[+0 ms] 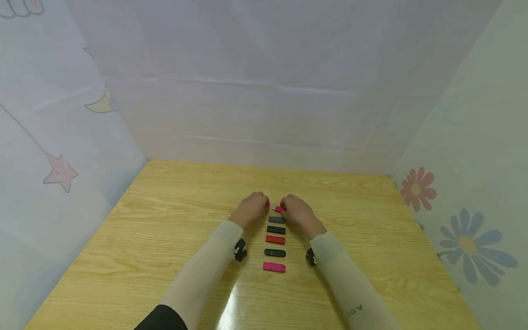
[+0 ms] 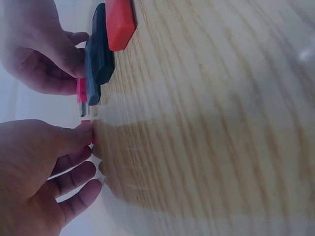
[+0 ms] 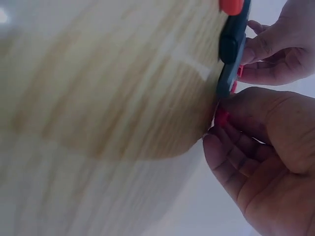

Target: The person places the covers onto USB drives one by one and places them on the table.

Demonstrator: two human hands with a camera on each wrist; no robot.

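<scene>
At the far end of a column of USB flash drives, my right hand (image 1: 299, 213) pinches a pink USB flash drive (image 1: 279, 209), its metal plug (image 2: 83, 109) bare and pointing left. Opposite it, my left hand (image 1: 250, 209) pinches a small pink cap (image 1: 267, 206) between thumb and fingers. A short gap separates cap and plug in the head view. Nearest to both hands lies a grey flash drive (image 1: 276, 220), just in front of them. Fingers hide much of the cap and the drive's rear end.
Below the grey drive lie a black flash drive (image 1: 276, 229), a red one (image 1: 275, 239), a rounded black one (image 1: 275, 253) and a pink one (image 1: 274, 267), spaced in a column. The wooden table (image 1: 173, 229) meets patterned cloth walls (image 1: 247, 114) at the back and sides.
</scene>
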